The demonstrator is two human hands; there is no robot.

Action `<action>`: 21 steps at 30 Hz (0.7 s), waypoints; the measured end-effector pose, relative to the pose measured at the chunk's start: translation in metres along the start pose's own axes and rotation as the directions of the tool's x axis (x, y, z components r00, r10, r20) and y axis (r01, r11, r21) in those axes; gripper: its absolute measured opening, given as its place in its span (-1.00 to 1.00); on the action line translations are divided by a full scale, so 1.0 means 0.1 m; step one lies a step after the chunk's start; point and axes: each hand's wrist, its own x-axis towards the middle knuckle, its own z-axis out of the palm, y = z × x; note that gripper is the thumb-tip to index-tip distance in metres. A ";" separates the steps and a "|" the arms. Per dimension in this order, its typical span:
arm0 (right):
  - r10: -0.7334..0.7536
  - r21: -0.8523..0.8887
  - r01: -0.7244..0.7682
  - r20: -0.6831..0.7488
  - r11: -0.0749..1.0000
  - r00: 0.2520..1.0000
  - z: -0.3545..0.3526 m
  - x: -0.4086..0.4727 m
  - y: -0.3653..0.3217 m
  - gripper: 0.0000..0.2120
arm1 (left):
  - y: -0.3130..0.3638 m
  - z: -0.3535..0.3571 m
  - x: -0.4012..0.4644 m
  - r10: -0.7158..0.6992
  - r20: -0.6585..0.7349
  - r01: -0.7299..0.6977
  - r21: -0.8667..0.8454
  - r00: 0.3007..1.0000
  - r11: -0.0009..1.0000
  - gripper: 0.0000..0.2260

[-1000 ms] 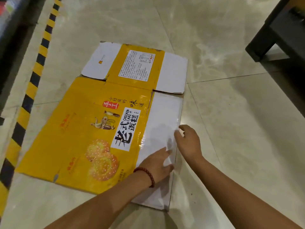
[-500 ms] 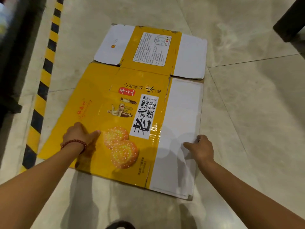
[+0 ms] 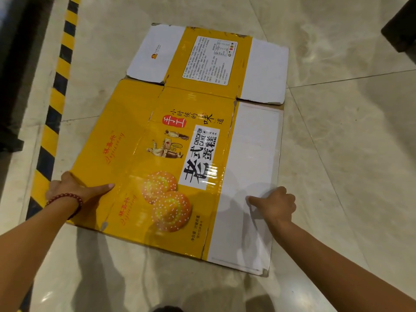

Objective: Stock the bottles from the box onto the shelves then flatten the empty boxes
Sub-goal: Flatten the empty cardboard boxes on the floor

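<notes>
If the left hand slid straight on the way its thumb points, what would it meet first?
The left hand has its thumb pointing right across the flattened box; it would probably first cross the printed cake picture.

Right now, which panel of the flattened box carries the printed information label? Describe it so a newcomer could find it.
Start at the flattened yellow box on the tiled floor, beside the yellow-and-black hazard stripe. Go to its far end, away from both hands. The label is a white rectangle of small print on the yellow flap between two plain white flaps.

Before you, a pale marble tile floor (image 3: pixel 337 143) carries a flattened yellow-and-white cardboard box (image 3: pixel 139 140), hazard-striped tape (image 3: pixel 56 91) at nine o'clock.
</notes>
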 end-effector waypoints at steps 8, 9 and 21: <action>0.078 0.030 -0.076 -0.084 0.997 0.993 -0.19 0.22 0.04 -0.27 | 0.09 0.11 -0.29 0.000 0.018 -0.001 0.044 1.000 0.999 0.05; 0.074 0.034 -0.071 -0.081 0.997 0.994 -0.22 0.25 0.06 -0.24 | 0.08 0.11 -0.29 0.014 -0.001 -0.014 0.047 1.000 0.999 0.02; -0.313 0.307 0.282 0.053 0.909 0.948 -0.62 0.02 0.14 -0.60 | 0.28 -0.54 -0.76 0.296 0.106 -0.258 -0.274 0.949 0.927 -0.73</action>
